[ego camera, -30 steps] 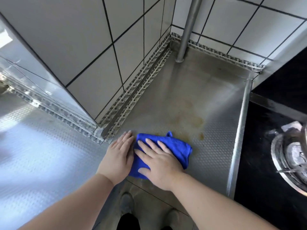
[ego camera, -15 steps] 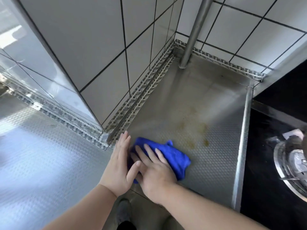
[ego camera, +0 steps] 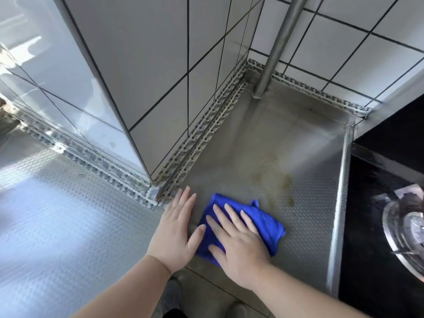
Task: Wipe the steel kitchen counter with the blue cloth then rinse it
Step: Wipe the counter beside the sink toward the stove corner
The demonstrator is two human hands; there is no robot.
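The right hand point(ego camera: 238, 246) is pressing flat, fingers straight, on the blue cloth point(ego camera: 259, 222) lying near the table's point(ego camera: 309, 203) front edge. Left of the cloth, the left hand point(ego camera: 175, 232) is resting flat, fingers released. Beyond the cloth, yellowish stains point(ego camera: 286, 187) are showing.

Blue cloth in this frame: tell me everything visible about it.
The blue cloth is bright blue with a soft, fuzzy, microfibre-like look. It lies folded or bunched flat on the steel counter, near its front edge, just short of yellowish stains. The right hand presses on it with straight, spread fingers; the left hand lies flat beside it, thumb at its edge.
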